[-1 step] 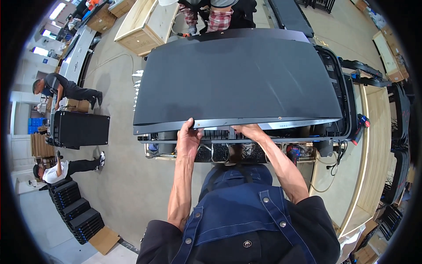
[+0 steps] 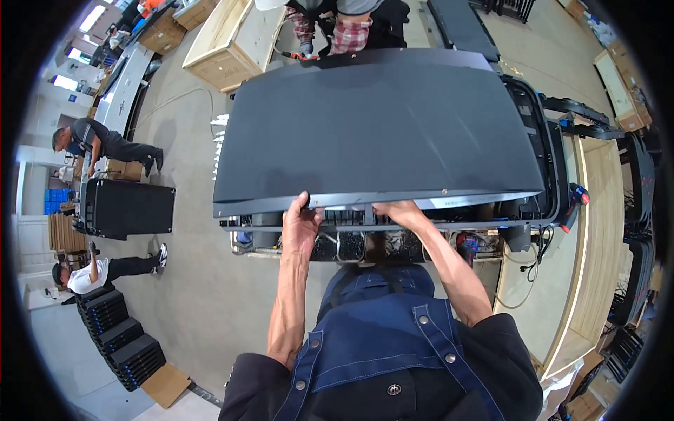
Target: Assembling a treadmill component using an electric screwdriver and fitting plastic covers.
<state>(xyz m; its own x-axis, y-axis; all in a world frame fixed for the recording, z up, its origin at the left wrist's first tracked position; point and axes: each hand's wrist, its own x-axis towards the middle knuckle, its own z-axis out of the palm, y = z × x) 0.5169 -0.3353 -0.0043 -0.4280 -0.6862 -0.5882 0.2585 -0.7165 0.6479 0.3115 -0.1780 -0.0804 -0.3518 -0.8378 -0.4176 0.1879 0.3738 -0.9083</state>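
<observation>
A large dark grey panel (image 2: 365, 130), slightly bowed, lies across a black machine frame (image 2: 554, 175) in front of me. Its near edge sits above the frame's rail, leaving a narrow gap. My left hand (image 2: 300, 228) is closed on that edge, thumb on top and fingers underneath. At the same gap, right of centre, my right hand (image 2: 399, 212) has its fingers curled below the panel's edge. Those fingertips are partly hidden, so what they hold does not show.
A red and black power drill (image 2: 576, 208) rests by a wooden crate (image 2: 590, 259) on the right. Another power tool (image 2: 467, 245) sits below the frame's rail. Beyond the panel are a person in plaid trousers (image 2: 351, 35) and a wooden box (image 2: 228, 59). Two people work at left.
</observation>
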